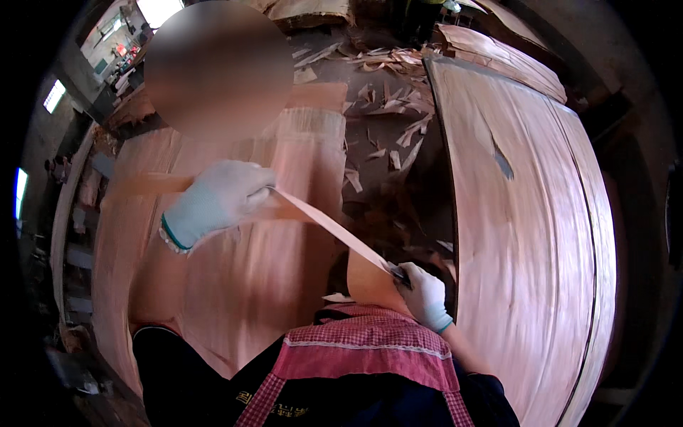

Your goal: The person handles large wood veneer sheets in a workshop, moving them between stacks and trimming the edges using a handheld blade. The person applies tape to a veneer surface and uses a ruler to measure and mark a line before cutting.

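Observation:
My left hand (228, 188), in a pale knitted glove with a teal cuff, is closed on one end of a narrow strip of wood veneer (331, 226). The strip slants down and right across my front to my right hand (427, 295), gloved likewise. Curled fingers there hold a small dark tool (400, 275), which sits at the strip's lower end; its blade or tip cannot be made out. Beneath my left hand lie broad pinkish veneer sheets (242, 285). Another piece of veneer (371, 276) hangs just left of my right hand.
To the right stands a large stack of veneer sheets (526, 235), its top sheet split by a hole and a long dark crack. Torn veneer scraps (388, 107) litter the dark floor between the stacks. A person's legs (421, 20) show at the far top.

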The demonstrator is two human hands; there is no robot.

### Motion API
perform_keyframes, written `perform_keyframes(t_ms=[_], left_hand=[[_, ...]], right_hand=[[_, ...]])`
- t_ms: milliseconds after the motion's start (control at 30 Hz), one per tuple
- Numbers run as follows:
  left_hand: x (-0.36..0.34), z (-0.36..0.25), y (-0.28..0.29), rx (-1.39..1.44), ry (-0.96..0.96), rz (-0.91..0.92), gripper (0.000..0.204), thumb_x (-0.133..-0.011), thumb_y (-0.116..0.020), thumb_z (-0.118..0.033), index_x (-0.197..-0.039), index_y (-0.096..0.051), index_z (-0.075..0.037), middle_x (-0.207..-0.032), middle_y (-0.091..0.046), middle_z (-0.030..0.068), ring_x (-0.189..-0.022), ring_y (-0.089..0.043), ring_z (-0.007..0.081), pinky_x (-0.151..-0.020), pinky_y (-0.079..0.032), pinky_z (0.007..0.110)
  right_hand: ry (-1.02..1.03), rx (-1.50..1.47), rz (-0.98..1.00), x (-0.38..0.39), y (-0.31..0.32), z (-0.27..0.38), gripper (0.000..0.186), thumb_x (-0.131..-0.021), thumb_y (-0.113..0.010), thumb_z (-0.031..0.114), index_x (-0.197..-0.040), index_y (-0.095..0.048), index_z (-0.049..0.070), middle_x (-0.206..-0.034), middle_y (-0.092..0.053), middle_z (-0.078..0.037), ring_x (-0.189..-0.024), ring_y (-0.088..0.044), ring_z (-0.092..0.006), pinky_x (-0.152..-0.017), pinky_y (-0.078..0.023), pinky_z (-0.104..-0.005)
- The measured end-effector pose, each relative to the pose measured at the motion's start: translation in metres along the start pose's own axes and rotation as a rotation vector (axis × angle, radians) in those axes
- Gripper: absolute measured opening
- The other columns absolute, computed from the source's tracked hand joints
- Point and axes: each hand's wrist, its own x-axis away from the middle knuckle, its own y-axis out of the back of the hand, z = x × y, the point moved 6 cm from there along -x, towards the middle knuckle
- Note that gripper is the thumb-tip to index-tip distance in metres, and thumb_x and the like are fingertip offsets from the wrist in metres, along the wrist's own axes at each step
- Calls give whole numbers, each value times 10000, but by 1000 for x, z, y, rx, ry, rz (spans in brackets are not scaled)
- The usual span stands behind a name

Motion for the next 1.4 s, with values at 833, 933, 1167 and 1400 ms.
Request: perform_keyframes(t_ms=[833,933,1167,1400], left_hand=[[-771,-121,-129,-551,-802,278,167,-843,-572,-152,-967,-678,-119,-1007,-652,97,-970,-615,301,-882,-466,457],[-817,-169,-185,-565,-654,185,298,-897,-492,-153,-1156,-640,-145,-1242,-603,99,-1182,-543,286,-1016,-374,504],[-692,-272,-312,-109,-982,-97,511,-933,-420,-147,-1437,-367,-74,-1526,-315,93,-1419,-268,273,-1184,-143,440],[-732,-243,-298,383,-700,123,419,-912,-518,-239,-1278,-528,-34,-1333,-529,133,-1257,-466,303,-1106,-319,418]], right_hand=[[-927,400,34,-231,269,-320,160,-826,-616,256,-906,-662,124,-838,-659,-149,-808,-628,-357,-689,-478,-463],[-1057,481,64,-240,258,-382,162,-841,-606,257,-919,-661,126,-850,-661,-147,-835,-628,-358,-694,-479,-469],[-1084,406,-294,-215,242,-444,185,-853,-613,154,-1029,-620,96,-1037,-617,-157,-917,-610,-379,-741,-493,-464],[-971,93,-702,-200,156,-406,261,-956,-495,172,-1131,-560,-9,-1077,-566,-242,-938,-572,-425,-781,-482,-485]])
